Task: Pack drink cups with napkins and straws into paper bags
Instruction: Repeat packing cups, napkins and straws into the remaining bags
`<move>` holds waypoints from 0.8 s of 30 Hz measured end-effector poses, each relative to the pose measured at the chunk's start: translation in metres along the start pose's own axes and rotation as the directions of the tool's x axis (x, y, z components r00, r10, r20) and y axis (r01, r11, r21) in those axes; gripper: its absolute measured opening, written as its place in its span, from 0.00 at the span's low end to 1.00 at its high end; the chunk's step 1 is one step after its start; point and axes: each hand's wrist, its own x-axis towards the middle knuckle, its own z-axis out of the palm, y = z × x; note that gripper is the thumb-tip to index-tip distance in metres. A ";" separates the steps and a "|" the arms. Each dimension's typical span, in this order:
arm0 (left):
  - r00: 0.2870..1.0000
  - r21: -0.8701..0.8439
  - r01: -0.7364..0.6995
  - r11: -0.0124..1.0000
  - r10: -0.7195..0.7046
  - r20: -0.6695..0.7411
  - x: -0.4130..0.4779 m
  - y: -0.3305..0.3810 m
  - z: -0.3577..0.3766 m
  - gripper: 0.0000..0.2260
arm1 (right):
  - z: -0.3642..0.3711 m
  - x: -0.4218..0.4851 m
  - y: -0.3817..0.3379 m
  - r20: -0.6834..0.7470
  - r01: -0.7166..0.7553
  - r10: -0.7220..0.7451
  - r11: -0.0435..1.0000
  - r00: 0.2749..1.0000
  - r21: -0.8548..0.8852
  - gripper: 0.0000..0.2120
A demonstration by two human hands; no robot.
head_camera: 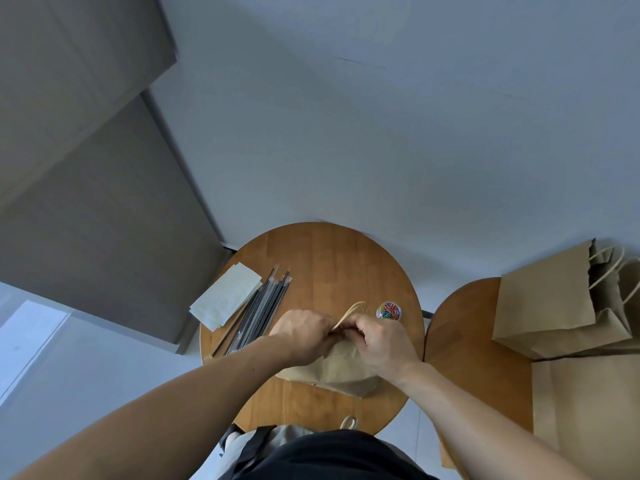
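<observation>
Your left hand [304,332] and right hand [381,337] are both curled tight on the top edge of the paper bag [339,372], which sits on the round desk [329,258], with straws [258,313] and napkins [227,296] lying left of the bag, tub of paper clips [389,310] just beyond it

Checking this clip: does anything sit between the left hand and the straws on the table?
Nothing visible does. The left hand grips the paper bag at its top together with the right hand. The straws lie on the table just to its left, with the napkins beyond them.
</observation>
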 end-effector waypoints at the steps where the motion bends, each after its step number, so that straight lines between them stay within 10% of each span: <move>1: 1.000 -0.014 0.006 1.000 -0.006 0.013 0.001 -0.001 -0.001 0.17 | 0.001 0.000 0.001 0.004 -0.001 0.001 1.000 1.000 -0.004 0.07; 24: 0.996 -0.057 0.085 0.995 -0.086 -0.004 -0.001 -0.006 0.003 0.15 | -0.006 0.033 -0.009 0.393 -0.132 0.212 0.967 0.895 -0.220 0.07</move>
